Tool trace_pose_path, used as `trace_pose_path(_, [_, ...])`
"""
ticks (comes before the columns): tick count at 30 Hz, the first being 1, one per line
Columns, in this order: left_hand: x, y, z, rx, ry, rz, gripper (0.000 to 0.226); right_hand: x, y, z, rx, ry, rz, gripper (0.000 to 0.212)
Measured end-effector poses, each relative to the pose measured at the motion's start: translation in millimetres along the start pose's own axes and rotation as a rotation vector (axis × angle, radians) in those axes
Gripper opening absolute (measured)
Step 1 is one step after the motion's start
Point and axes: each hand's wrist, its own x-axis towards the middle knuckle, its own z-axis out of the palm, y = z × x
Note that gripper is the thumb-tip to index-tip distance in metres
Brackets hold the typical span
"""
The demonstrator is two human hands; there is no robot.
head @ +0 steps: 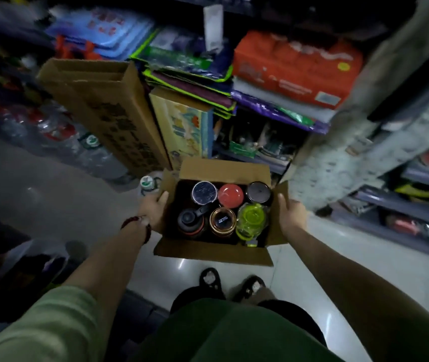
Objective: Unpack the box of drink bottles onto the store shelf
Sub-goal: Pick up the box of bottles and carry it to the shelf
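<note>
An open cardboard box (214, 253) is held above the floor in front of me, its flaps spread outward. Inside stand several drink bottles seen from the top: a red-lidded one (230, 195), a clear yellow-green one (251, 219), a black-capped one (190, 220) and others with dark or silver lids. My left hand (154, 209) grips the box's left side. My right hand (290, 214) grips the right flap and wall. A dark beaded bracelet is on my left wrist.
Tall cardboard cartons (111, 113) lean just beyond the box. Stacked packaged goods, including an orange pack (297, 66), fill the area behind. Grey store shelves (391, 205) run along the right. Wrapped water bottles (59, 131) lie at left. My feet (230, 283) stand on glossy tile.
</note>
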Motion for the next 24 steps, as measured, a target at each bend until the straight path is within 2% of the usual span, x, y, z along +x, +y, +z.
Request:
trace_pose_path(5, [6, 47, 53, 0.135, -0.091, 0.118, 0.051, -9, 66, -32, 0.115, 0.105, 0.176, 0.053])
trace_pose_path(10, [-3, 100, 119, 0.257, -0.182, 0.178, 0.046, -22, 130, -74, 0.198, 0.209, 0.289, 0.048])
trace_pose_path(16, [-16, 169, 193, 0.376, -0.319, 0.338, 0.044, -44, 197, -112, 0.3, 0.357, 0.481, 0.051])
trace_pose_path(24, [-47, 278, 315, 0.581, -0.583, 0.691, 0.046, -83, 273, -149, 0.488, 0.659, 0.834, 0.048])
